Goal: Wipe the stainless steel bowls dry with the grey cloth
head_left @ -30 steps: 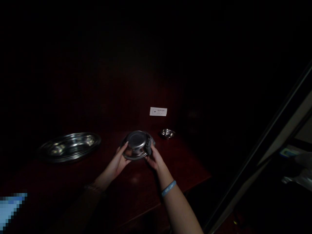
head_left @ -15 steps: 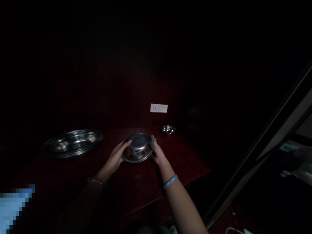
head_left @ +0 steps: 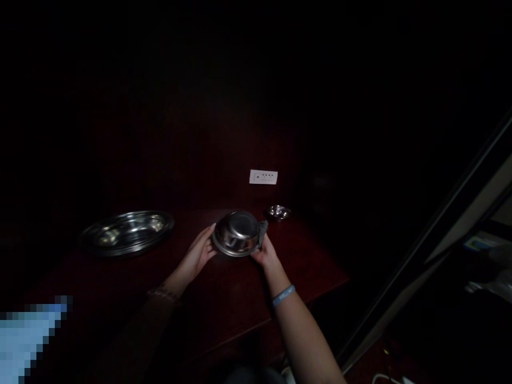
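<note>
A small steel bowl (head_left: 237,233) is held upside down above the dark red table (head_left: 240,304), its base facing me. My left hand (head_left: 199,255) grips its left rim with curled fingers. My right hand (head_left: 264,250), with a blue band on the wrist, holds the right rim together with a grey cloth (head_left: 262,232) pressed against the bowl's side.
A large oval steel platter (head_left: 127,232) lies on the table to the left. A small steel dish (head_left: 278,212) sits at the back right, under a white wall socket plate (head_left: 263,176). The table's right edge drops off near a dark slanted frame (head_left: 432,250). The room is very dark.
The bowl has moved a little up and to the right and tilted, so its base shows more. Both hands followed it, still holding the rim.
</note>
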`<state>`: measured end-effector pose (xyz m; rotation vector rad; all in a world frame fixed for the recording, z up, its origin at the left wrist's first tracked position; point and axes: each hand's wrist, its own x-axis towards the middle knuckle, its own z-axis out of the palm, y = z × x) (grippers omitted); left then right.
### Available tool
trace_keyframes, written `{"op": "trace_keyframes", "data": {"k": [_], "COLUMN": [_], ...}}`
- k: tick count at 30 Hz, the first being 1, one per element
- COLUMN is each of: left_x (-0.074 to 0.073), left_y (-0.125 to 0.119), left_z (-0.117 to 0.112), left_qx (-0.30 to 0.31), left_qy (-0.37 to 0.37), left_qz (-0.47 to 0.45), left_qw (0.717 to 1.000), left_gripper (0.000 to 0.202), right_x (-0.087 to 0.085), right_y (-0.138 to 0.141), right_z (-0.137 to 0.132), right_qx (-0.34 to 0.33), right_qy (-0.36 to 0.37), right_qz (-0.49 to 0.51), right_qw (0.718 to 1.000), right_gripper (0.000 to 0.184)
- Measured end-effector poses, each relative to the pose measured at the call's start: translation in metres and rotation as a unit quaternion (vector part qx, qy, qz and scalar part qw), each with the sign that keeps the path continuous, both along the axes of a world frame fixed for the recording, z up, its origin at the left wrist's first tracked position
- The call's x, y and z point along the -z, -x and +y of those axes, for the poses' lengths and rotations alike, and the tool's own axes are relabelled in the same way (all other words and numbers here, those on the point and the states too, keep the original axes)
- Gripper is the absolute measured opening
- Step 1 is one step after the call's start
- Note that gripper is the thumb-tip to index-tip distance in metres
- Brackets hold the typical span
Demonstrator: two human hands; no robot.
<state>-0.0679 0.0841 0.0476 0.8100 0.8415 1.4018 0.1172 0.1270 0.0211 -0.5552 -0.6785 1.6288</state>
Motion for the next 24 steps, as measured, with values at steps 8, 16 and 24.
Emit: {"op": "trace_keyframes", "data": {"k": [8,16,24], "left_x": [-0.002,0.002,0.007], "left_y": [-0.014,-0.007,0.001], "left_z": [-0.006,-0.003,-0.001], "left_qx": [0.073,0.004,-0.074], "left_qy": [0.040,0.009,0.036], "left_qz": [-0.042,-0.060,0.029], "left_qw": [0.996,0.998,0.996], "left_gripper": [0.052,0.051,0.054], "right_x": [-0.004,-0.008,-0.006], "right_y": [0.004,0.015,0.015], "right_z": [-0.006,-0.024,-0.027], "right_qx": [0.015,-0.032,-0.015], "right_qy": [0.056,-0.002,-0.043], "right_qz": [0.073,-0.079,-0.117], "right_qw": [0.996,0.996,0.992], "right_gripper": [0.026,0.028,0.032]}}
